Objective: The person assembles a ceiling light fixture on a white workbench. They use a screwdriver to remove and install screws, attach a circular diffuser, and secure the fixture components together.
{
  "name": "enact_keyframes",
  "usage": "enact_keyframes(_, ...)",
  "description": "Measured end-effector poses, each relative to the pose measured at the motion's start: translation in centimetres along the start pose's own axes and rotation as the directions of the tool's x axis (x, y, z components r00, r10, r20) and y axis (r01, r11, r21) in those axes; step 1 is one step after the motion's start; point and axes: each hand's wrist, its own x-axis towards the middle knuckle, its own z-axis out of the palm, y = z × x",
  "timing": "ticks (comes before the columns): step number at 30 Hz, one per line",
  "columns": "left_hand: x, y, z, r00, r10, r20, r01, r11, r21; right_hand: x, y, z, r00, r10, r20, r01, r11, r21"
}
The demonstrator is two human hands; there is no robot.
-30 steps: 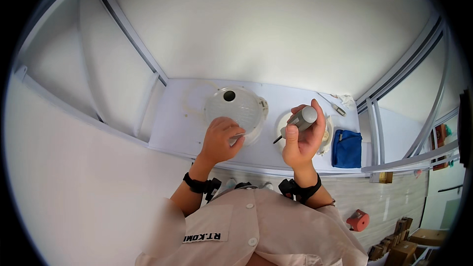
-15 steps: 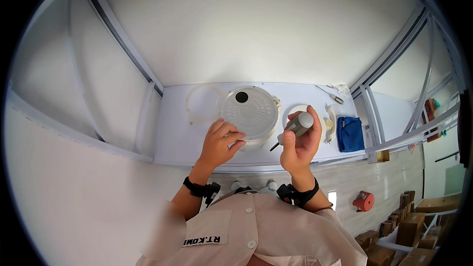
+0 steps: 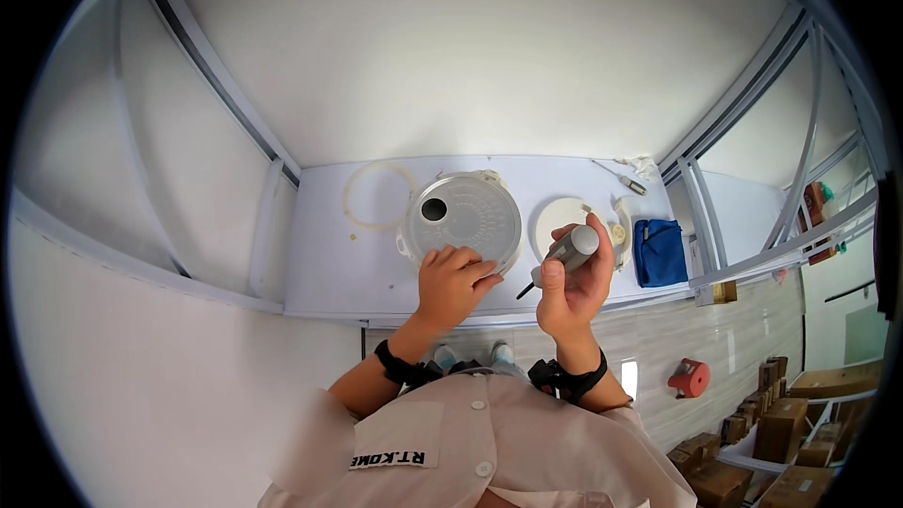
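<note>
A round white appliance (image 3: 475, 216) with a silver, embossed top plate and a dark round hole sits on the white table. My left hand (image 3: 453, 287) is at its near rim, fingers curled over the edge and gripping it; the fingertips are partly hidden. Off the appliance's right side, my right hand (image 3: 576, 287) is closed around a grey electric screwdriver (image 3: 564, 252). The screwdriver's dark bit points down and left, clear of the appliance. Behind that hand lies a white round disc (image 3: 555, 221), partly covered by it.
A pale ring (image 3: 350, 198) lies left of the appliance. To the right are a curved white part (image 3: 625, 226), a screwdriver (image 3: 632, 185) and a blue pouch (image 3: 661, 254). White frame posts bound the table. A red stool (image 3: 691, 379) and cardboard boxes (image 3: 783, 428) stand on the floor.
The appliance has turned counterclockwise; its hole has come nearer and its side lug has swung from the right to the back. My left hand has moved along the near rim.
</note>
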Motion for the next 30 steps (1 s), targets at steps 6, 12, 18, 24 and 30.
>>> enact_keyframes(6, 1.8, 2.7, 0.7, 0.996, -0.06, 0.06, 0.064, 0.996, -0.055, 1.0, 0.4, -2.1, 1.0, -0.002, -0.003, 0.002, 1.0, -0.003)
enact_keyframes(12, 2.3, 1.6, -1.1, 1.0, 0.024, 0.019, -0.02, 0.987, -0.157, 2.3, 0.7, -2.9, 1.0, 0.006, -0.005, -0.006, 0.998, 0.057)
enact_keyframes(18, 1.2, -1.8, -4.2, 0.997, 0.064, 0.039, -0.062, 0.998, -0.031, 3.3, 1.1, -3.2, 0.998, -0.031, 0.049, 0.026, 0.994, 0.106)
enact_keyframes(24, 0.0, -2.8, -3.5, 0.999, -0.004, 0.041, 0.008, 0.995, -0.1, 3.5, 1.5, -3.3, 0.997, -0.04, 0.062, 0.032, 0.991, 0.128)
enact_keyframes(30, -0.2, -1.8, -2.2, 0.999, 0.016, -0.043, -0.018, 0.998, -0.053, 3.8, 1.9, -3.5, 0.996, -0.058, 0.067, 0.048, 0.988, 0.146)
